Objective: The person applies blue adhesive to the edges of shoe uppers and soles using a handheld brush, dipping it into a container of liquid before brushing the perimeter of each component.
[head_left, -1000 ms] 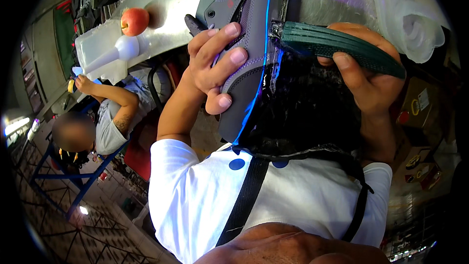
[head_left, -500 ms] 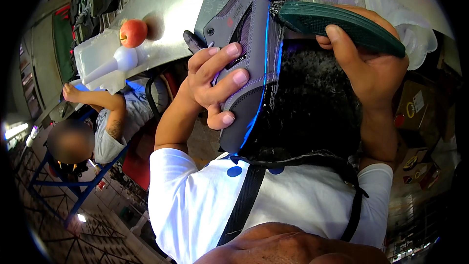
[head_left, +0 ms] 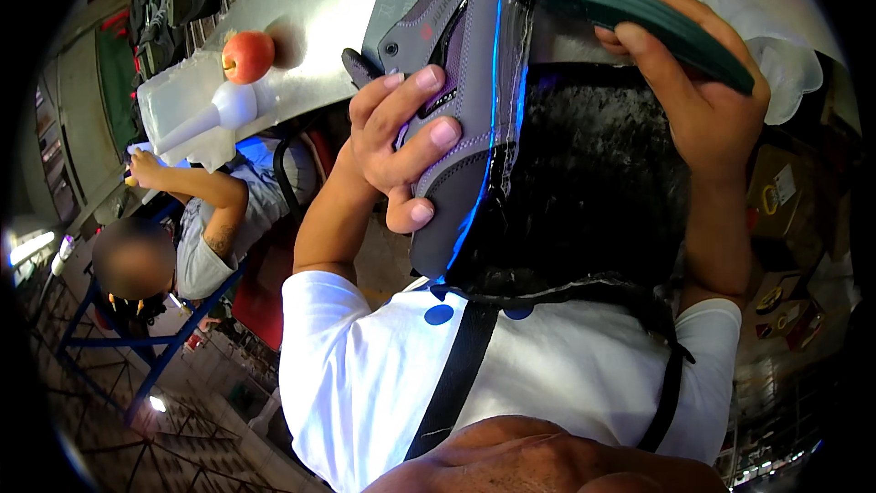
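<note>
A grey shoe upper (head_left: 470,96) with dark trim stands on edge, heel end up, over a grey shoe last (head_left: 401,5) showing in its collar. My left hand (head_left: 392,146) is closed around its forefoot, fingers across the lace area. A bright blue line runs along its lower edge, with a glossy wet-looking band beside it on the underside. My right hand (head_left: 716,114) grips a brush (head_left: 630,18) by its thick dark green ridged handle, thumb on the near side. The brush's dark, caked head touches the shoe edge near the heel, close to the picture's top.
A metal table (head_left: 319,27) lies beyond, bearing a red apple (head_left: 247,57) and a translucent tray (head_left: 173,96) with a white bottle (head_left: 228,110). A dark apron (head_left: 593,192) covers my lap. Another person (head_left: 205,228) sits at left. Cardboard boxes (head_left: 780,192) stand low right.
The brush has moved up along the shoe's edge toward the heel, and its handle has tilted slightly. The shoe has shifted up a little in my left hand. The other person's hands have moved.
</note>
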Motion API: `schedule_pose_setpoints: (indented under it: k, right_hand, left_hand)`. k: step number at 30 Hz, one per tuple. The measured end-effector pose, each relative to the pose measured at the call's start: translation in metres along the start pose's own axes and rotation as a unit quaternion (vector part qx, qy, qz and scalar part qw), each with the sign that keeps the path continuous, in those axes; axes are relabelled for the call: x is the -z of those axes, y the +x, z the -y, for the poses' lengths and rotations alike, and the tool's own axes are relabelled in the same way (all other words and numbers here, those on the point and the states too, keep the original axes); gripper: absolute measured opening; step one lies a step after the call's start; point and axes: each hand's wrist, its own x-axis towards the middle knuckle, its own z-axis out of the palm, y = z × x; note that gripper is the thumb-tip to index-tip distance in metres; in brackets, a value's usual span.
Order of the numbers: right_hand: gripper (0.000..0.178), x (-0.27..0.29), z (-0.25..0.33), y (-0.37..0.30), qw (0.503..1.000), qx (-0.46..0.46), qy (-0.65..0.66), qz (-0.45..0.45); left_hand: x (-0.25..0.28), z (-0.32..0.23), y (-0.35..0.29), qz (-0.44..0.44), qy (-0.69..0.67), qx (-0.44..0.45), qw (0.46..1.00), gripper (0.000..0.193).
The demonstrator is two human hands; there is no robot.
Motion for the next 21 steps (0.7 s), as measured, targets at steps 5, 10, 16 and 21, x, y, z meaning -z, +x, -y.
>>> schedule_pose_setpoints:
  k: [5, 10, 16, 21]
  right_hand:
    - [0.03, 0.008, -0.001, -0.019, 0.985, 0.007, 0.129, 0.114]
    - [0.03, 0.005, 0.013, -0.037, 0.979, -0.011, 0.165, 0.12]
    - [0.033, 0.003, 0.022, -0.047, 0.978, 0.024, 0.172, 0.113]
    - [0.03, 0.006, 0.034, -0.055, 0.981, 0.029, 0.146, 0.124]
  left_hand:
    - [-0.001, -0.002, 0.003, -0.005, 0.011, -0.008, 1.0, 0.053]
    - [-0.005, 0.001, 0.006, -0.015, 0.012, -0.036, 0.999, 0.045]
    - [0.007, -0.004, 0.016, 0.023, -0.023, 0.002, 0.999, 0.037]
    - [0.008, -0.008, 0.023, 0.019, -0.035, 0.057, 0.998, 0.046]
